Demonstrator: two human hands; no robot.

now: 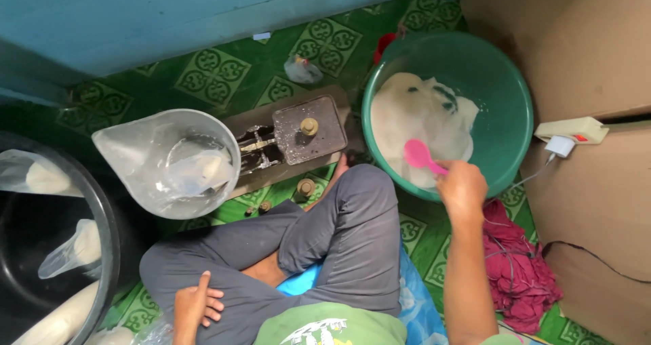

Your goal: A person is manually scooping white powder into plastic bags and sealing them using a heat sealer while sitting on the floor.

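**Scooping under way, scale pan barely loaded**

I take the balance scale (285,141) as my landmark, sitting on the green patterned floor (210,74) in front of the crossed legs.

Largest first: to the right of the scale stands the green basin (502,80), holding a broad heap of white powder (413,125) that covers roughly its left half. I judge most of the stock is unportioned. Far left of the scale, a black tub (102,250) holds several filled clear bags (74,247) of white stuff (I count three or so, partly cut off by the frame), so some portions look finished.

On the scale's left side sits the clear scoop-shaped pan (169,162), with a thin plastic bag (200,169) inside it; I see only a little white in there, so this portion looks hardly begun. The scale's right plate carries a small brass weight (309,126), and more weights (305,187) lie on the floor just in front of the scale.

Right of the scale, my right hand (462,190) is wrapped around the handle of the pink spoon (420,156), whose bowl lies over the powder inside the basin. My left hand (196,308) rests loosely, fingers relaxed and empty, on my knee, well in front of the scale.
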